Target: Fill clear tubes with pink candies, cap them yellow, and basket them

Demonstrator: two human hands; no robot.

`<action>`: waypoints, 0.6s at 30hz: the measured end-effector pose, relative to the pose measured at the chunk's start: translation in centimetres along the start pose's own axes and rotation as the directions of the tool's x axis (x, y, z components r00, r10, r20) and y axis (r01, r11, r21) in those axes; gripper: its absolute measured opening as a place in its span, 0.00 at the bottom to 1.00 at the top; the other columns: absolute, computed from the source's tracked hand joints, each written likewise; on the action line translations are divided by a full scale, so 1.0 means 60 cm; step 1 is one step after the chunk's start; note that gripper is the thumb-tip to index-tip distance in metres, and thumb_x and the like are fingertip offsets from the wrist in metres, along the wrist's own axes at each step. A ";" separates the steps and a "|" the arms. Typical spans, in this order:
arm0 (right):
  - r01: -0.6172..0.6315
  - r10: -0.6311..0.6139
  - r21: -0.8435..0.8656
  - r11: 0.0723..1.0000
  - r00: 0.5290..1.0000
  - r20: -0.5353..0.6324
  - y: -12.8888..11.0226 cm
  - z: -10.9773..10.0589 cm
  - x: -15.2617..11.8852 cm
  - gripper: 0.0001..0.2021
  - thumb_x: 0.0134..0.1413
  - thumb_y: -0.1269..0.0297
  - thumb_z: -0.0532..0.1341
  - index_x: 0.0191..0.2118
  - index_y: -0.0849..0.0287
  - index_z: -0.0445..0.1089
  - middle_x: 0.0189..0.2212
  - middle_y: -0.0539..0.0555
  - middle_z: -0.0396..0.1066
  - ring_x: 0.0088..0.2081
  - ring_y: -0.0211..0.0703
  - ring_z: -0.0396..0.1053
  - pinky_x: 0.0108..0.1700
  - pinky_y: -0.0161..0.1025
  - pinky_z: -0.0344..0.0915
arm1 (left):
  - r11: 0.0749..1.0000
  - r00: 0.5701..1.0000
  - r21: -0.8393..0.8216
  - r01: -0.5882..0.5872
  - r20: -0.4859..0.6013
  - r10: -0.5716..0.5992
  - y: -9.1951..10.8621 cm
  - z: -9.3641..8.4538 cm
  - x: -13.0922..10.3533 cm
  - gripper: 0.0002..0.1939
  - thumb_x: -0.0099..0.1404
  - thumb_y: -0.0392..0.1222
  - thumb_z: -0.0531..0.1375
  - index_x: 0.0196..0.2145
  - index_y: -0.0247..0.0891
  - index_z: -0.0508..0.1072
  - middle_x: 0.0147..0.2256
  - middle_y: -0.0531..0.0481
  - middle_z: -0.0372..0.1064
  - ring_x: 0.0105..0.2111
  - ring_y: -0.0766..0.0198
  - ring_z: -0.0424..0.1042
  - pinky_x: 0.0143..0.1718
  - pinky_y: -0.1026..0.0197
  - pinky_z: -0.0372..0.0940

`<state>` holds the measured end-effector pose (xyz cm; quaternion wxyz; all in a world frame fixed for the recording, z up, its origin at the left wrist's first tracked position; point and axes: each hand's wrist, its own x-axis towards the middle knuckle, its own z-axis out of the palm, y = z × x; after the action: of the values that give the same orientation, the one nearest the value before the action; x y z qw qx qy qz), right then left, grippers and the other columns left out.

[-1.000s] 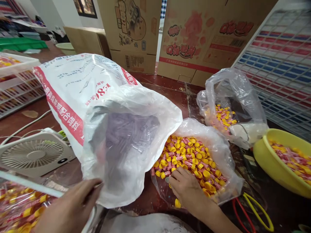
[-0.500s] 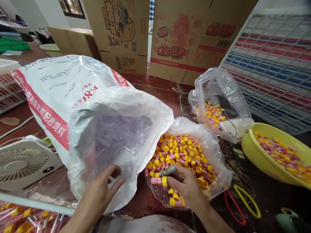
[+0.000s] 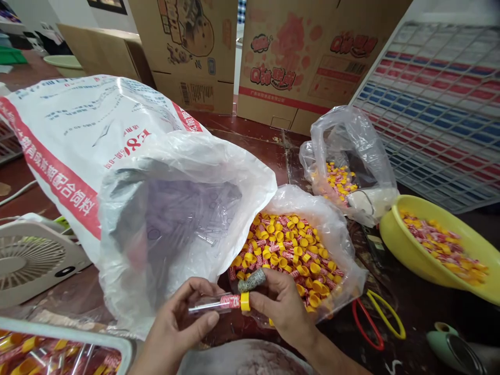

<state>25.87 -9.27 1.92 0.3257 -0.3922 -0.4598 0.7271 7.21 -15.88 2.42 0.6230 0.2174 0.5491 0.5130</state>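
The clear tube (image 3: 205, 304) now meets the yellow cap (image 3: 245, 301), seemingly almost closed. Left hand (image 3: 170, 320) clasps the tube; right hand (image 3: 287, 307) pinches the cap.

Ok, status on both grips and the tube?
Left grip closed on clear tube. Right grip on yellow cap at its end, gray wrap on one finger. Nothing visible in the way.

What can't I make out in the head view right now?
All in the head view:
- Exact wording of the red-and-white print in the clear tube, near the yellow cap: too small.
- Palm of the right hand: hidden by its back.
- Depth of contents in the white sack: hidden by its near side.
- Left part of the fan: cut off by the left edge.
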 end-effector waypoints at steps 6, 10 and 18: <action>-0.122 0.134 -0.162 0.979 0.988 0.069 0.002 -0.017 0.009 0.13 0.46 0.62 0.74 0.32 0.59 0.71 0.25 0.43 0.67 0.27 0.33 0.61 0.30 0.30 0.58 | 0.964 0.983 0.255 -0.073 0.179 0.027 -0.010 0.005 0.005 0.15 0.55 0.52 0.73 0.31 0.40 0.78 0.30 0.52 0.72 0.33 0.62 0.71 0.36 0.65 0.66; -0.118 0.157 -0.315 0.942 0.983 0.100 -0.001 -0.023 0.016 0.10 0.46 0.68 0.70 0.27 0.59 0.67 0.23 0.42 0.62 0.28 0.33 0.58 0.30 0.31 0.53 | 0.902 0.962 0.387 -0.189 0.257 0.092 -0.029 0.006 0.013 0.12 0.60 0.50 0.69 0.31 0.40 0.74 0.32 0.51 0.72 0.34 0.60 0.71 0.37 0.63 0.66; 0.006 0.022 -0.420 0.908 0.998 0.062 -0.032 -0.052 0.031 0.08 0.51 0.62 0.70 0.32 0.58 0.71 0.27 0.45 0.69 0.30 0.37 0.65 0.32 0.33 0.59 | 0.509 0.921 0.769 -0.386 0.298 0.249 0.012 -0.009 0.051 0.10 0.70 0.46 0.56 0.47 0.44 0.70 0.39 0.48 0.73 0.39 0.57 0.74 0.43 0.60 0.68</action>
<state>27.91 -5.72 2.38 0.2159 -0.4310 -0.6141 0.6249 6.05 -13.07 1.45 0.3859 0.6141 0.6248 0.2892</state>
